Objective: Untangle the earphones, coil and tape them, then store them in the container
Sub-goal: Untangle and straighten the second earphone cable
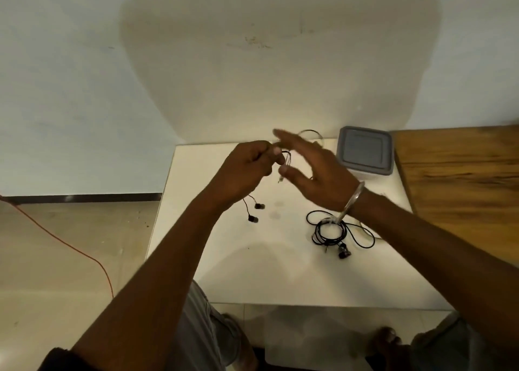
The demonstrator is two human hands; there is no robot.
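Far left of the grip, one orange cord [56, 238] trails over the floor. The left hand [250, 168] has its fingers curled round the black cable of the earphones [285, 157], held above the white table [224, 272]. Two earbuds [256, 213] dangle below the grip, so the cable's long run hangs downward, and a short loop juts out rightward. Just right of that loop is the right hand [311, 171], flat, straight-fingered and blurred, holding nothing I can make out. It is the nearer hand for catching the loose end, I judge. A second, coiled set [328, 231] lies right of and below the grip. Beyond the right hand sits what looks like one clear tape roll [309, 133]. Further right is one lidded container [365, 150].
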